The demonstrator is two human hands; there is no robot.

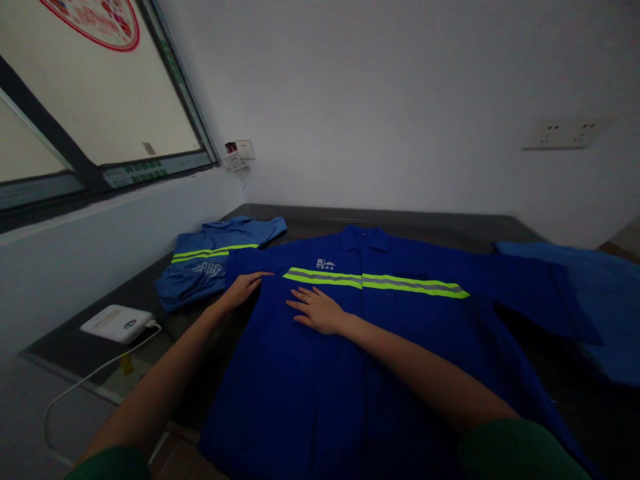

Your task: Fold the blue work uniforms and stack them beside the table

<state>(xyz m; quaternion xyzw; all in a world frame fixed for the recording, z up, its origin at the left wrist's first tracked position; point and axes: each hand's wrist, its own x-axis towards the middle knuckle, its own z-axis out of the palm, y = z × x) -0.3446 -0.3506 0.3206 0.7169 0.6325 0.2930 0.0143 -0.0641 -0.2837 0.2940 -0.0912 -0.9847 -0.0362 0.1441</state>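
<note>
A dark blue work shirt (320,360) lies spread out front side up, its collar toward the wall. A yellow-green and grey reflective band (410,284) crosses its chest, with a small white logo above it. My right hand (316,310) rests flat on the chest just below the band, fingers spread. At the shirt's left edge, under the sleeve, my left hand (243,289) touches the cloth with its index finger stretched out; its other fingers are partly hidden.
A lighter blue folded shirt (200,277) lies at the back left of the dark table (120,293). Nearer is a white device (119,323) with a white cable (100,369). More blue cloth (610,293) lies at the right. Wall sockets (567,133) are above.
</note>
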